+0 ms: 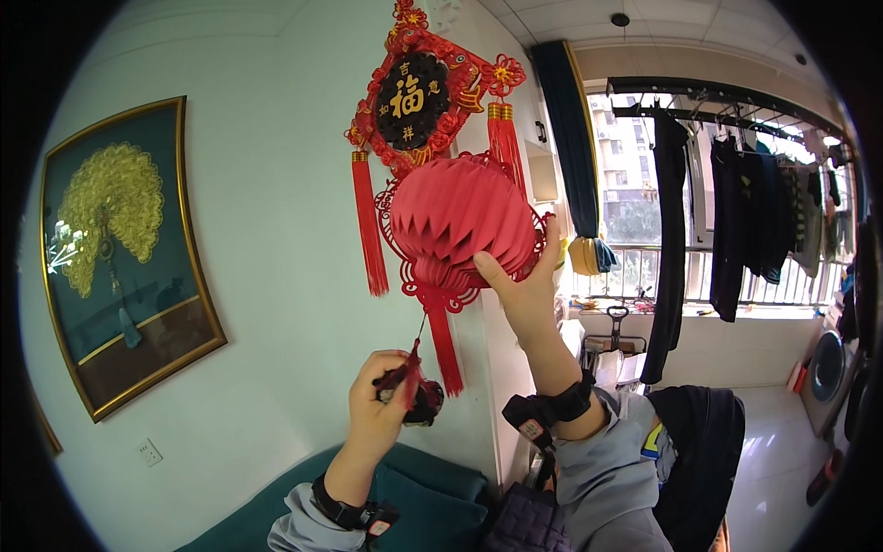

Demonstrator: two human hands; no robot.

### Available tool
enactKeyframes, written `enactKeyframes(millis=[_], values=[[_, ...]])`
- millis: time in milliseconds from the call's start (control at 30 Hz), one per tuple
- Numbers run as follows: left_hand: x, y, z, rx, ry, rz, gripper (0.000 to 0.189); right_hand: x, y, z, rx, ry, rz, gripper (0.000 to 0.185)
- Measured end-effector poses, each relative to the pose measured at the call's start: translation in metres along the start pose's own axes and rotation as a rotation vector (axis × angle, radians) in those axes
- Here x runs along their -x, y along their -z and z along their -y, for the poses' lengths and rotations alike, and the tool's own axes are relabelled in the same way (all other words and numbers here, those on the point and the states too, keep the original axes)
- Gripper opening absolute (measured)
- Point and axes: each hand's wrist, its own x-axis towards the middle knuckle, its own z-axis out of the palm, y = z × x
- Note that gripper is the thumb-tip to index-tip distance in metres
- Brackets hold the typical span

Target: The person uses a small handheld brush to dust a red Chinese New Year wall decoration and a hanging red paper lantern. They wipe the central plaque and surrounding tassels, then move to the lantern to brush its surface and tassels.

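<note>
A red folded-paper lantern with an openwork red rim hangs against the wall. My right hand grips its lower right edge, thumb in front; the other fingers are mostly hidden behind the rim. Above the lantern is a red knotted ornament with a black centre bearing gold writing. Red tassels hang below the lantern and at the ornament's sides. Lower down, my left hand holds a bunched dark red and black item, its exact kind unclear. A thin dark line runs from it up towards the lantern's underside.
A gold-framed fan picture hangs on the left wall above a socket. Below are a teal sofa and a dark quilted bag. Clothes hang by the window at right, near a front-loading washing machine.
</note>
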Motion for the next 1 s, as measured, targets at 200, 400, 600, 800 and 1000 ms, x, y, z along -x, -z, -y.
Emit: enactKeyframes(millis=[200, 400, 600, 800, 1000], values=[[0.004, -0.017, -0.003, -0.153, -0.041, 0.048, 0.02, 0.002, 0.005, -0.048, -0.664, -0.33, 0.045, 0.058], [0.005, -0.028, 0.006, -0.207, -0.109, 0.118, 0.024, 0.009, 0.017, -0.092, -0.973, -0.651, 0.252, 0.045], [0.008, -0.039, 0.023, -0.2, -0.093, 0.136, 0.025, 0.014, 0.032, -0.113, -0.746, -0.691, 0.519, 0.034], [0.009, -0.044, 0.043, -0.214, -0.058, 0.136, 0.023, 0.009, 0.063, -0.095, -1.018, -0.724, -0.002, 0.057], [0.012, -0.056, 0.059, -0.217, -0.03, 0.187, 0.023, 0.014, 0.073, -0.076, -0.715, -0.479, 0.396, 0.063]])
